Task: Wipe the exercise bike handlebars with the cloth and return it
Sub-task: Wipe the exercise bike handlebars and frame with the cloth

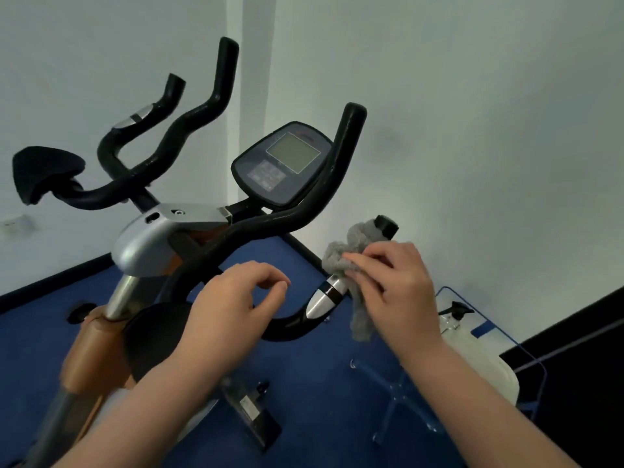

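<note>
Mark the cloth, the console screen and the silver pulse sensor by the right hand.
cloth [359, 241], head view, bunched upper part.
console screen [293, 152], head view, display centre.
silver pulse sensor [319, 300], head view, metal band.

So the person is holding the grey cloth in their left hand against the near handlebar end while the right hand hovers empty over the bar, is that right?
Not quite: the hands are swapped. In the head view the right hand holds the grey cloth against the near handlebar end, and the left hand hovers empty over the bar, fingers loosely curled.

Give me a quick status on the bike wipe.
Right hand grips cloth around handlebar end. Left hand hovering, holding nothing. Nothing blocking.
</note>
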Motion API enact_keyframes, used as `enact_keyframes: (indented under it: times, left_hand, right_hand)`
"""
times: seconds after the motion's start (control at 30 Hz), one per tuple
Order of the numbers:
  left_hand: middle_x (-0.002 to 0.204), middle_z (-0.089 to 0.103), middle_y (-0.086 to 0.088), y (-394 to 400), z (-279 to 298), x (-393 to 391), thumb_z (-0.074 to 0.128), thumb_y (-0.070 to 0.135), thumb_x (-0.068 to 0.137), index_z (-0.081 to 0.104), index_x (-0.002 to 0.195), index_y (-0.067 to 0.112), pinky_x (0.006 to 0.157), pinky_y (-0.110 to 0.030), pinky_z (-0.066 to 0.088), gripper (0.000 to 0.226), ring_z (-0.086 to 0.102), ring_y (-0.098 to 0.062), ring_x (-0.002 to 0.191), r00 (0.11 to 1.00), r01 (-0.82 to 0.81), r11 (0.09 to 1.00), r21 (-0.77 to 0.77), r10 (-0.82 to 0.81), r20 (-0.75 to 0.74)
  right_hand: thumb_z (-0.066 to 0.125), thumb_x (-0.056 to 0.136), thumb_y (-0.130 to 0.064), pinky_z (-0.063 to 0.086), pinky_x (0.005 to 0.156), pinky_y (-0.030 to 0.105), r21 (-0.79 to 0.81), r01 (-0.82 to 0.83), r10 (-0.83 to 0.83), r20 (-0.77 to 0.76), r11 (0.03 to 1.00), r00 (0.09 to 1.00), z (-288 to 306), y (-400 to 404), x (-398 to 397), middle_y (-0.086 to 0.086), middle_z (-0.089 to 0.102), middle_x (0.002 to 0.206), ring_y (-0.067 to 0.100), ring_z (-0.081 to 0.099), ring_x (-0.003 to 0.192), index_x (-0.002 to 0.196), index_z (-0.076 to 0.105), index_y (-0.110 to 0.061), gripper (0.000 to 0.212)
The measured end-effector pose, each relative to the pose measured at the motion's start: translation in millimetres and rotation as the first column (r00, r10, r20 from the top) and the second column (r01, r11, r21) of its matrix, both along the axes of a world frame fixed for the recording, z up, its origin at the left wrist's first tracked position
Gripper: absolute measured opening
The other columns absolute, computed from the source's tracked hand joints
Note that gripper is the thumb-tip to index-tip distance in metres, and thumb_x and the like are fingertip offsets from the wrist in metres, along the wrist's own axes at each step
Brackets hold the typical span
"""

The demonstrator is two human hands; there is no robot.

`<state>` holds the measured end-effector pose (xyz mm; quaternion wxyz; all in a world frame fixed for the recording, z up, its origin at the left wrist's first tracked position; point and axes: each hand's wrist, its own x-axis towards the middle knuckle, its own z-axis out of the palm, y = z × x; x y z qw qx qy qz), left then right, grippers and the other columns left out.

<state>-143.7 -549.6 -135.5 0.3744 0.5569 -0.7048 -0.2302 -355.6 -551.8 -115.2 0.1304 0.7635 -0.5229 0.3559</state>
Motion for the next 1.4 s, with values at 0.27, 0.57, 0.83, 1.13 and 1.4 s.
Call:
enact_keyframes:
  times: [0.27, 0.57, 0.83, 1.13, 1.4]
  left_hand:
    - [0.091, 0.066, 0.022, -5, -4, 0, 0.042, 0.04, 0.096, 0.068, 0.095, 0.032, 0.078, -0.026, 0.05, 0.027, 0.059, 0.007, 0.091, 0.986, -0.05, 0.999, -0.001, 0.049, -0.16]
    - [0.091, 0.064, 0.025, -1, -5, 1, 0.037, 0.043, 0.094, 0.066, 0.095, 0.035, 0.082, -0.03, 0.051, 0.03, 0.058, 0.006, 0.092, 0.979, -0.08, 0.996, 0.04, 0.086, -0.185]
    - [0.093, 0.062, 0.029, 0, -6, 2, 0.039, 0.045, 0.091, 0.063, 0.093, 0.041, 0.072, -0.02, 0.045, 0.024, 0.057, 0.009, 0.091, 0.99, -0.037, 0.999, 0.03, 0.041, -0.134]
    - [0.098, 0.061, 0.033, 2, -2, 1, 0.033, 0.062, 0.082, 0.061, 0.091, 0.044, 0.077, -0.034, 0.052, 0.035, 0.061, 0.004, 0.089, 0.991, -0.015, 0.999, 0.037, 0.02, -0.131]
    - [0.098, 0.06, 0.033, -1, -4, 0, 0.039, 0.048, 0.089, 0.064, 0.088, 0.041, 0.076, -0.033, 0.052, 0.026, 0.059, 0.006, 0.088, 0.994, -0.027, 0.999, 0.034, 0.031, -0.101]
  right_hand:
    - [0.068, 0.086, -0.021, 0.046, 0.068, 0.032, 0.046, 0.006, -0.013, 0.14, 0.999, 0.99, -44, 40, 57, 0.0, 0.06, 0.092, 0.02, 0.048, 0.084, 0.098, 0.073, -0.015, 0.015]
    - [0.068, 0.082, -0.024, 0.03, 0.077, 0.028, -0.039, 0.165, -0.165, 0.023, 0.985, 0.986, -6, 3, -3, 0.002, 0.064, 0.093, 0.021, 0.048, 0.093, 0.098, 0.075, -0.018, 0.019]
    - [0.066, 0.088, -0.022, 0.045, 0.071, 0.029, 0.027, -0.06, 0.059, 0.049, 0.998, 0.997, -37, 27, 37, 0.002, 0.059, 0.087, 0.019, 0.049, 0.084, 0.098, 0.073, -0.014, 0.014]
    - [0.072, 0.083, -0.013, 0.049, 0.062, 0.036, -0.224, 0.008, -0.068, -0.266, 0.975, 0.962, 12, -32, -24, 0.006, 0.063, 0.081, 0.024, 0.053, 0.076, 0.092, 0.074, -0.012, 0.009]
    - [0.068, 0.085, -0.016, 0.041, 0.073, 0.012, -0.029, 0.247, -0.171, 0.642, 0.969, 0.747, 12, -37, -6, -0.003, 0.055, 0.089, -0.002, 0.051, 0.08, 0.096, 0.072, -0.013, 0.012]
